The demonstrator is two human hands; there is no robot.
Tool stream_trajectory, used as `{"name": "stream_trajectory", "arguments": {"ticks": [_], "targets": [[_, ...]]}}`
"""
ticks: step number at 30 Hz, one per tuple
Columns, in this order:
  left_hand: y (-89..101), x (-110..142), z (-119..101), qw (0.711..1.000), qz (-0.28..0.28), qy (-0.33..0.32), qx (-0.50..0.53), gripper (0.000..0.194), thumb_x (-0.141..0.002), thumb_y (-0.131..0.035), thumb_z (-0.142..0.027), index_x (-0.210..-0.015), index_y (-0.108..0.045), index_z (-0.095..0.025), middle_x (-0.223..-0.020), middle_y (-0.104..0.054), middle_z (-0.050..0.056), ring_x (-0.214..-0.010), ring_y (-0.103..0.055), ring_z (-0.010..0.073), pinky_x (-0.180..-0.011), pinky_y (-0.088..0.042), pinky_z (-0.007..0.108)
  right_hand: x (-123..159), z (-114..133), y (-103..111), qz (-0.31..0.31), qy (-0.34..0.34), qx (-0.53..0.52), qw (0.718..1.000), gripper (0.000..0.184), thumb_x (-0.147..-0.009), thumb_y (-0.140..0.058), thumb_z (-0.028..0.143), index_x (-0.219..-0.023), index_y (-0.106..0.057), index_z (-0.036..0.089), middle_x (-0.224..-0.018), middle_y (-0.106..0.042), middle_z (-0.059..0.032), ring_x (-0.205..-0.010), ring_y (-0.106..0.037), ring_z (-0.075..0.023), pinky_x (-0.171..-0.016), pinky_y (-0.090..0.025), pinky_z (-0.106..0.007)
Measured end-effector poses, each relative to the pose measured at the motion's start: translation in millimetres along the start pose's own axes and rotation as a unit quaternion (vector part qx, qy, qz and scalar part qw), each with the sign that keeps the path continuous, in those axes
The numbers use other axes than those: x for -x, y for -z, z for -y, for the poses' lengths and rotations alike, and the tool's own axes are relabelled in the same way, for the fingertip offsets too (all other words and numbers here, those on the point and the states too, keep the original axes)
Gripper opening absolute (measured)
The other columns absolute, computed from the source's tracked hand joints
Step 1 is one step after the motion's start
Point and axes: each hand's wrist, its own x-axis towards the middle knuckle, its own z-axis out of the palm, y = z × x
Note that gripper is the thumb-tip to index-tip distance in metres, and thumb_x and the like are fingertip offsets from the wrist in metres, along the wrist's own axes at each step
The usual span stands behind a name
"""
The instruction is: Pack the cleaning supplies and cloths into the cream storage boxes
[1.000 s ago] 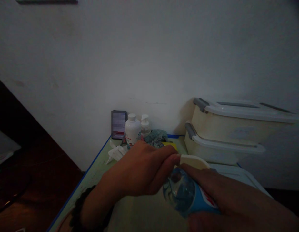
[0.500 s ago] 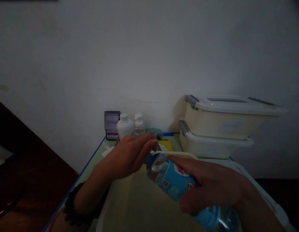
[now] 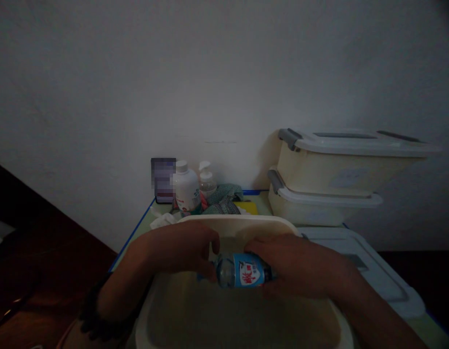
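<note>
A clear plastic water bottle [image 3: 248,270] with a blue label lies almost level above the open cream storage box [image 3: 242,220], its neck pointing left. My right hand [image 3: 293,264] is wrapped over the bottle's base end and grips it. At the neck end, my left hand [image 3: 188,247] is curled, thumb and fingers around the blue cap [image 3: 201,277], which is mostly hidden. The index finger is bent and a little raised from the thumb. A black beaded bracelet [image 3: 97,310] circles the left wrist.
Behind the box stand a white bottle [image 3: 187,186], a pump bottle [image 3: 207,179], a phone [image 3: 164,186] and crumpled cloths [image 3: 226,196]. Crumpled tissue [image 3: 163,220] lies at left. Two lidded boxes [image 3: 349,174] are stacked at back right; a loose lid [image 3: 373,286] lies at right.
The bottle has swung from a slant to nearly level and turned, showing another side of its label. Both hands are lower in the box. The view has tipped slightly downward.
</note>
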Motion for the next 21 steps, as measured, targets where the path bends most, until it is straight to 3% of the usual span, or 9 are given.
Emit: {"name": "stream_trajectory", "arguments": {"ticks": [3,6,11,16,21], "targets": [[-3.2,-3.4,-3.3,0.998,-0.003,-0.019,-0.062,0.027,-0.069,-0.072,-0.025,-0.094,-0.071,-0.017,-0.086,-0.072,0.006,-0.079,-0.066,0.0223,-0.067,-0.045,0.028,1.1,0.1,-0.9,-0.005,0.000,0.015,1.000,0.029,-0.067,-0.065,0.017,-0.096,-0.063,0.018,-0.097,-0.067,-0.0065,-0.084,-0.063,-0.0256,-0.069,-0.047,-0.035],[-6.8,-3.3,-4.0,0.994,-0.008,-0.028,-0.105,0.024,-0.068,-0.071,-0.029,-0.088,-0.073,-0.017,-0.087,-0.072,0.009,-0.075,-0.065,0.0237,-0.063,-0.045,0.029,0.5,-1.0,-3.3,0.005,0.002,0.019,1.000,0.028,-0.064,-0.066,0.019,-0.092,-0.064,0.019,-0.093,-0.066,-0.0051,-0.080,-0.063,-0.0237,-0.067,-0.046,-0.033],[-8.8,-2.3,-1.8,0.995,-0.028,-0.050,-0.085,0.008,-0.069,-0.065,-0.021,-0.067,-0.071,-0.018,-0.064,-0.069,0.001,-0.056,-0.060,0.0143,-0.052,-0.040,0.022,-2.5,-2.6,-8.6,-0.007,-0.011,0.019,1.000,0.030,-0.061,-0.065,0.017,-0.090,-0.063,0.018,-0.092,-0.066,-0.0051,-0.076,-0.062,-0.0224,-0.065,-0.046,-0.032],[-8.0,-3.3,-2.8,0.994,-0.009,-0.030,-0.106,0.010,-0.072,-0.066,-0.025,-0.073,-0.071,-0.016,-0.068,-0.071,0.005,-0.062,-0.064,0.0188,-0.053,-0.043,0.025,-4.1,-2.2,-8.1,-0.020,-0.026,0.021,0.999,0.032,-0.062,-0.068,0.025,-0.092,-0.062,0.016,-0.093,-0.065,-0.0081,-0.079,-0.061,-0.0251,-0.062,-0.043,-0.032],[-8.9,-2.1,-6.3,0.991,0.045,-0.018,-0.121,0.015,-0.080,-0.060,-0.024,-0.079,-0.071,-0.013,-0.063,-0.070,0.008,-0.070,-0.067,0.0248,-0.064,-0.050,0.034,-4.7,-2.7,-1.7,-0.010,-0.043,-0.011,0.999,0.010,-0.075,-0.055,0.022,-0.083,-0.061,0.018,-0.073,-0.064,-0.0022,-0.062,-0.057,-0.0154,-0.050,-0.031,-0.025]]}}
